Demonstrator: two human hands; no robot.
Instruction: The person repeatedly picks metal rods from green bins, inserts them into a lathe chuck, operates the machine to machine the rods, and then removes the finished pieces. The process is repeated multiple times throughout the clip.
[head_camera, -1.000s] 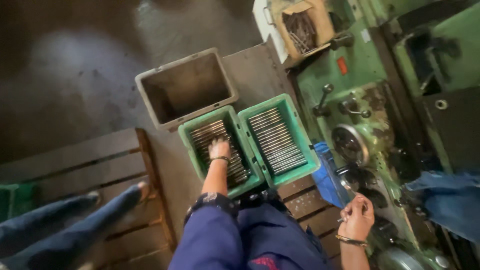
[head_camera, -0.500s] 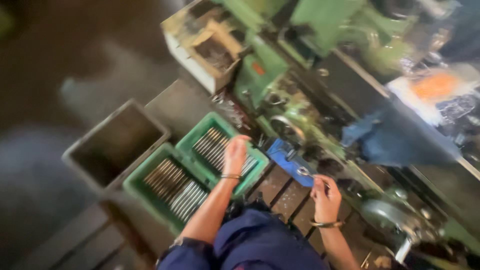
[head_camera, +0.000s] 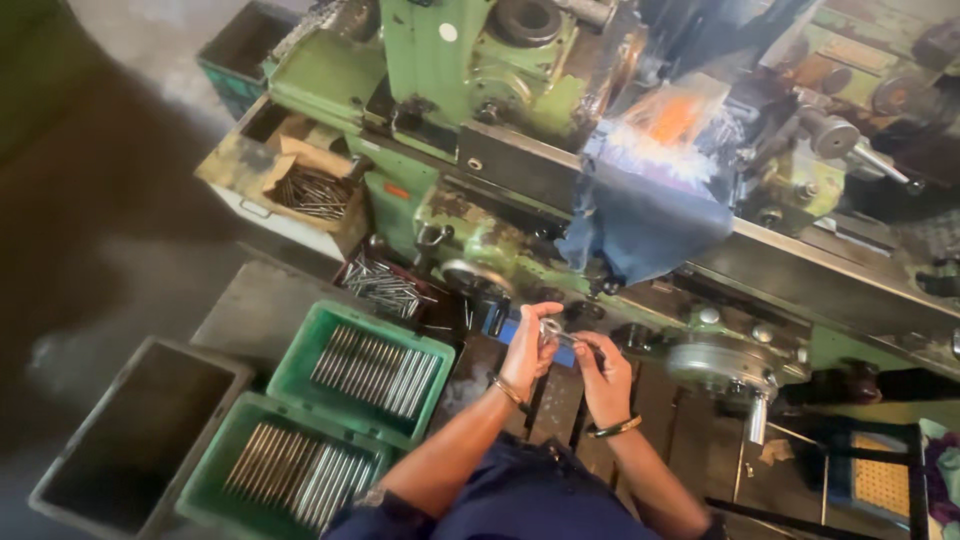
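We see a small shiny metal piece (head_camera: 553, 330) held between both hands, in front of the green lathe (head_camera: 520, 150), just above a blue block (head_camera: 520, 335). To the left of the hands, two green plastic crates (head_camera: 300, 350) sit side by side, each filled with rows of grey metal rods (head_camera: 375, 370). Further left stands a grey metal bin (head_camera: 60, 470), dark inside. A far cardboard-lined tray (head_camera: 235, 165) holds loose thin rods. Our left hand (head_camera: 527, 350) curls closed on the piece; our right hand (head_camera: 605, 375) pinches its other end.
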